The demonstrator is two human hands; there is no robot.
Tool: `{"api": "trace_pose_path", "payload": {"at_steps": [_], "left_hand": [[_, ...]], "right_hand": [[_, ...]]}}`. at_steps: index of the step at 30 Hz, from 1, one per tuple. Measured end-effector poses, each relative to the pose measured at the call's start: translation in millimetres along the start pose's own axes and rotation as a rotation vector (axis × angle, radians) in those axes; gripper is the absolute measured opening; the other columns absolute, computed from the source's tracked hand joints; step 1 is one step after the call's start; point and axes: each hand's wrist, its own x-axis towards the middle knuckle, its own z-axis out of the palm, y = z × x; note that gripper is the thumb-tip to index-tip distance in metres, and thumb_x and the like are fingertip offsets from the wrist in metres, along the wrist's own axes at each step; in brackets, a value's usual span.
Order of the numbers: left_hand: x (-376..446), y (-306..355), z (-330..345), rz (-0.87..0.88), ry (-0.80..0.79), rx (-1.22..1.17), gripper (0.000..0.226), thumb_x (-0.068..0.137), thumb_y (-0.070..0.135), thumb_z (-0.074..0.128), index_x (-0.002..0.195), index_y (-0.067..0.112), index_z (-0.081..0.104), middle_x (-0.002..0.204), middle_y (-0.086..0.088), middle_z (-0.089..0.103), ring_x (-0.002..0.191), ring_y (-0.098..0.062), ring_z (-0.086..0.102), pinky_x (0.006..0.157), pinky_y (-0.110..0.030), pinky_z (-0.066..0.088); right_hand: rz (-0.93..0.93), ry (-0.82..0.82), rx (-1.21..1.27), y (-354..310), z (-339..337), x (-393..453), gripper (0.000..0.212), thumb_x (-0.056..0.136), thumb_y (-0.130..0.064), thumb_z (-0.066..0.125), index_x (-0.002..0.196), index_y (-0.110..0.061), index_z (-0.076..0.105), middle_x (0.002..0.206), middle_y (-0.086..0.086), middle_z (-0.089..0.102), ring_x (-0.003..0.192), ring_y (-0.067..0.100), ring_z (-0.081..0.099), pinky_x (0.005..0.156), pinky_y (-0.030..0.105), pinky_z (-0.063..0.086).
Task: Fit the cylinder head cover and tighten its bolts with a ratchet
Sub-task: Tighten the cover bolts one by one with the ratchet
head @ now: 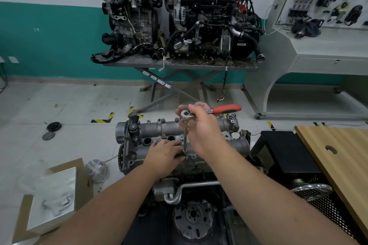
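Note:
The grey aluminium cylinder head cover (159, 127) lies on top of the engine in front of me. A ratchet (227, 109) with a red and black handle carries a long chrome extension (185, 139) that stands upright on a bolt near the cover's front edge. My right hand (201, 127) grips the ratchet head at the top, with the handle sticking out to the right. My left hand (165, 155) lies on the cover and holds the lower end of the extension at the socket. The bolt itself is hidden under the socket and my fingers.
Two other engines (179, 16) stand on a scissor table behind. A wooden board (338, 155) with a hole lies at the right over a black mesh cart. A cardboard box (53, 195) and a plastic bag sit on the floor at the left. Pulleys lie on the tiles.

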Motion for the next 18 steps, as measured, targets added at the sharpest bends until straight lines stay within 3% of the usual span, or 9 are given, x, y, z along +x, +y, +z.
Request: {"api": "trace_pose_path", "payload": {"at_steps": [1,3,6,9,14,16,18], "left_hand": [[0,0,0,0.003,-0.001,0.005,0.033,0.097,0.054,0.048,0.124,0.041,0.063,0.147,0.027,0.042,0.131,-0.018,0.040,0.111,-0.050,0.032],[0,-2,1,0.023,0.020,0.000,0.031,0.097,0.052,0.049,0.121,0.040,0.064,0.146,0.025,0.044,0.129,-0.020,0.042,0.109,-0.050,0.033],[-2,-2,0,0.028,0.060,-0.019,0.030,0.096,0.050,0.053,0.118,0.035,0.066,0.138,0.018,0.054,0.125,-0.023,0.047,0.106,-0.050,0.036],[-4,2,-1,0.031,0.148,-0.027,0.031,0.094,0.049,0.058,0.114,0.028,0.068,0.127,0.006,0.063,0.118,-0.028,0.054,0.102,-0.050,0.038],[2,-4,0,0.067,0.022,0.034,0.031,0.098,0.052,0.047,0.113,0.030,0.062,0.128,0.013,0.057,0.127,-0.015,0.047,0.109,-0.042,0.035],[0,-2,2,0.133,0.114,-0.050,0.022,0.097,0.042,0.056,0.104,0.025,0.068,0.126,0.012,0.059,0.122,-0.013,0.049,0.105,-0.033,0.034],[-4,3,0,0.172,0.250,-0.086,0.013,0.091,0.032,0.068,0.094,0.020,0.072,0.115,0.007,0.066,0.107,-0.015,0.054,0.092,-0.029,0.035]], "right_hand": [[-0.080,0.017,-0.174,3,-3,1,0.013,0.100,-0.021,0.053,0.098,-0.027,0.064,0.102,-0.003,0.073,0.105,0.020,0.061,0.087,0.033,0.052],[-0.344,0.008,-0.606,7,-10,1,0.021,0.101,-0.035,0.050,0.111,-0.046,0.065,0.129,-0.009,0.063,0.122,0.008,0.056,0.104,0.037,0.048],[-0.871,-0.068,-1.144,6,-20,8,0.029,0.099,-0.028,0.053,0.123,-0.022,0.069,0.144,0.003,0.054,0.134,0.022,0.046,0.107,0.046,0.043],[-1.176,-0.237,-1.524,-2,-24,15,0.022,0.092,-0.015,0.069,0.113,-0.014,0.074,0.136,0.008,0.062,0.126,0.033,0.055,0.094,0.053,0.050],[-1.185,-0.317,-1.731,-16,-19,11,0.026,0.081,-0.008,0.074,0.107,-0.012,0.073,0.106,0.004,0.069,0.095,0.031,0.063,0.073,0.045,0.052],[-1.106,-0.347,-1.784,-20,-17,6,0.031,0.087,-0.015,0.059,0.116,-0.010,0.069,0.107,0.007,0.066,0.092,0.032,0.061,0.072,0.044,0.050],[-0.990,-0.378,-1.832,-25,-15,1,0.045,0.090,-0.029,0.042,0.125,-0.010,0.064,0.111,0.008,0.062,0.094,0.031,0.057,0.075,0.043,0.048]]}}
